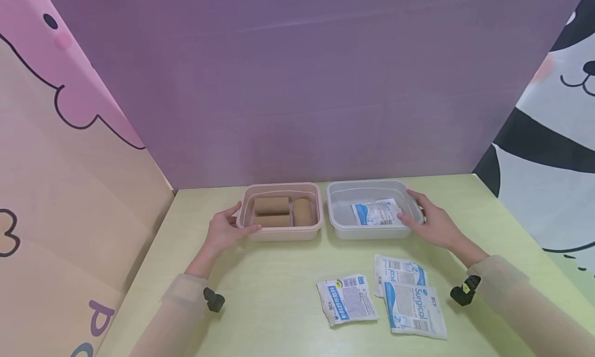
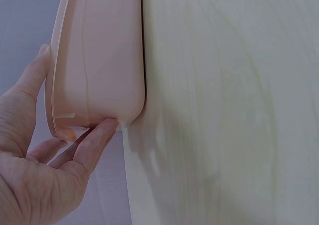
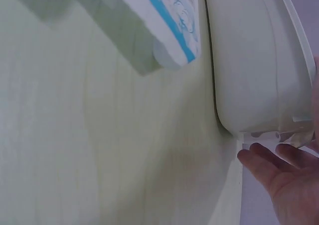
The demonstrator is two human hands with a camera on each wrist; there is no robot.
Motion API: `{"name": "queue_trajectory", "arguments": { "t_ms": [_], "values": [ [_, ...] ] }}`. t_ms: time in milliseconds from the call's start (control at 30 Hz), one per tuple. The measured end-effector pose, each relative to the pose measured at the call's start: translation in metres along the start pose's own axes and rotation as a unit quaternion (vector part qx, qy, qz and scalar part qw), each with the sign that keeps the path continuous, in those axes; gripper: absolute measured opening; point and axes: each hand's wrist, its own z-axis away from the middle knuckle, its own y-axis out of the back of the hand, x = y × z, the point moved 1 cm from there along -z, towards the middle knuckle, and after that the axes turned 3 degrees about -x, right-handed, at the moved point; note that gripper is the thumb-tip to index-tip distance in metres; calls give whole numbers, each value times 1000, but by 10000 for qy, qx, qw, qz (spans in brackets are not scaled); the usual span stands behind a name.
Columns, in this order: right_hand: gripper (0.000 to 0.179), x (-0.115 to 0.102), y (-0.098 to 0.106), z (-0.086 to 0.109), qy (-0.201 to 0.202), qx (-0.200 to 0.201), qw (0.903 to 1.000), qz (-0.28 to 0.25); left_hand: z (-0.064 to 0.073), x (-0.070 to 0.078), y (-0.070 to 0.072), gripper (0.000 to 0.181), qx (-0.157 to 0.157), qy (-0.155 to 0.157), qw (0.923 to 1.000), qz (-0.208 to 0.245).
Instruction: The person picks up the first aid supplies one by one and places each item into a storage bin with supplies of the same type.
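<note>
At the left end of a pink plastic box (image 1: 283, 235), my left hand (image 1: 226, 230) grips it, with the thumb on the front rim and the other fingers around the end wall. Three tan rolls (image 1: 271, 205), which look like bandage rolls, lie inside that box. My right hand (image 1: 434, 223) holds the right end of a whitish plastic box (image 1: 372, 233), thumb over the rim. In the right wrist view its fingers (image 3: 261, 165) spread beside the end wall. One white-and-blue dressing packet (image 1: 375, 212) lies in the whitish box.
In front of the boxes, a dressing packet (image 1: 347, 299) lies on the pale yellow table (image 1: 260, 300). To its right, a packet marked Surgical (image 1: 415, 309) overlaps another packet (image 1: 400, 270). A purple panel (image 1: 297, 88) rises behind the boxes, and printed panels flank the table.
</note>
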Motion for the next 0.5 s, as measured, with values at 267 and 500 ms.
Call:
{"name": "queue_trajectory", "arguments": {
  "t_ms": [267, 500],
  "values": [
    [87, 2, -4, 2, -45, 75, 9999, -79, -1, -1, 0, 102, -1, -44, 10000, -55],
    [87, 4, -5, 2, -65, 150, 9999, -26, -1, -1, 0, 103, -7, -14, 10000, 8]
  ]
}}
